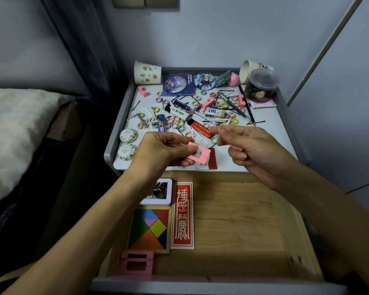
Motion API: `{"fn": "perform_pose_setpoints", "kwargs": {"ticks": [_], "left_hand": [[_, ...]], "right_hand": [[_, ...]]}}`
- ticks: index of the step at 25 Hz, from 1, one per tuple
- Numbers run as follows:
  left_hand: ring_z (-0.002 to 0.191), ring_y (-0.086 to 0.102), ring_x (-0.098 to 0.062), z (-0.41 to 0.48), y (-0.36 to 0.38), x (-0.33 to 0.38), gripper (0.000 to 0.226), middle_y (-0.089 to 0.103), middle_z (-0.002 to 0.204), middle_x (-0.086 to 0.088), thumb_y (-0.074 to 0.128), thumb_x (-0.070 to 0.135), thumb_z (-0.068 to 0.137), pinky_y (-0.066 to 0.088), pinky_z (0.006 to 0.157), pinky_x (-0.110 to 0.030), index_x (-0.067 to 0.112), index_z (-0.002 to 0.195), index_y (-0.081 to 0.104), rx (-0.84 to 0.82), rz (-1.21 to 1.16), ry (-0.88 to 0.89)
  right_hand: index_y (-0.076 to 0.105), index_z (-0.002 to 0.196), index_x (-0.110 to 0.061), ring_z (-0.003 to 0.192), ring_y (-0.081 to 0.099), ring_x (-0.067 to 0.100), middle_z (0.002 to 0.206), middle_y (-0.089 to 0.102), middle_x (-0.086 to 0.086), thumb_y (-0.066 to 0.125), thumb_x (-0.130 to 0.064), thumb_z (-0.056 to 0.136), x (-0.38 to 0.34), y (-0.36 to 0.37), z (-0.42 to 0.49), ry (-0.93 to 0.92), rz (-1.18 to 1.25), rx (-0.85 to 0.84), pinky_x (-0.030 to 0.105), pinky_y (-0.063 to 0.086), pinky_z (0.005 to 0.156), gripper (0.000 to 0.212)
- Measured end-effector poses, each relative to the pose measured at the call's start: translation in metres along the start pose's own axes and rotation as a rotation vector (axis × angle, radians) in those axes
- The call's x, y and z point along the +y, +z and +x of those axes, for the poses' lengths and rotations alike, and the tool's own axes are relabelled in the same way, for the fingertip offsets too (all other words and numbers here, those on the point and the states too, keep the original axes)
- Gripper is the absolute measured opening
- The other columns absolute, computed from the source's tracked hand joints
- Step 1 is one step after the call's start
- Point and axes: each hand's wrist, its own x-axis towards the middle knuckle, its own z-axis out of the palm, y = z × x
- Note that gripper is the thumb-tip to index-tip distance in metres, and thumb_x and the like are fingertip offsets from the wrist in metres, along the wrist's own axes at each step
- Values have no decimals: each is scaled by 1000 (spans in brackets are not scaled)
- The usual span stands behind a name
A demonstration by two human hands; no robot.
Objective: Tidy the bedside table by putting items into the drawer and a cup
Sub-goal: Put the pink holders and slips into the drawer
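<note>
My left hand (168, 150) pinches a pink frame-shaped block (200, 155) above the front edge of the bedside table (270, 133). My right hand (249, 145) hovers just to its right with fingers curled round a small pink piece (235, 148) that barely shows. The open wooden drawer (238, 220) lies below both hands and holds a tangram puzzle (150, 227), a red card (182, 216), a white box (158, 191) and stacked pink blocks (136, 265). A patterned paper cup (147, 73) lies on its side at the table's back left.
The tabletop is strewn with several small hair rings, hairpins, pink blocks, an eraser (215, 112), a red lighter (201, 128), a pencil (246, 107), badges and two round tins (128, 135). A second cup (248, 70) and a clear jar (262, 86) stand back right. A bed lies left.
</note>
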Motion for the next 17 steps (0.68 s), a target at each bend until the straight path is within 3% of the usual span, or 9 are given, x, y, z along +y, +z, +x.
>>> {"fn": "perform_pose_setpoints", "kwargs": {"ticks": [3,8,12,17], "left_hand": [[65,69,-20,-1,1,0,9,75,82,-15,69,5,82,56,59,-18,4,91,71,-11,4,1],[61,68,-20,-2,5,1,4,75,81,-17,70,2,82,57,58,-19,6,85,71,0,-4,2],[61,68,-19,-2,10,-3,10,75,79,-17,71,2,82,56,59,-20,3,92,71,-1,14,21],[64,69,-21,-3,17,-8,22,75,80,-15,72,3,83,58,65,-26,2,105,70,-3,36,91]], "right_hand": [[72,112,-11,52,27,5,80,63,-1,66,-24,83,1,-3,3,-24,-10,27,14,22,43,32],[65,122,-6,71,48,6,93,63,2,46,-7,100,6,3,7,-84,-25,1,17,44,61,29],[68,120,-14,97,68,4,109,73,-2,62,-8,92,8,12,-1,-276,-259,93,17,54,75,29],[74,100,-9,88,72,13,93,76,2,72,-7,83,18,27,-3,-318,-219,176,24,57,76,17]]}}
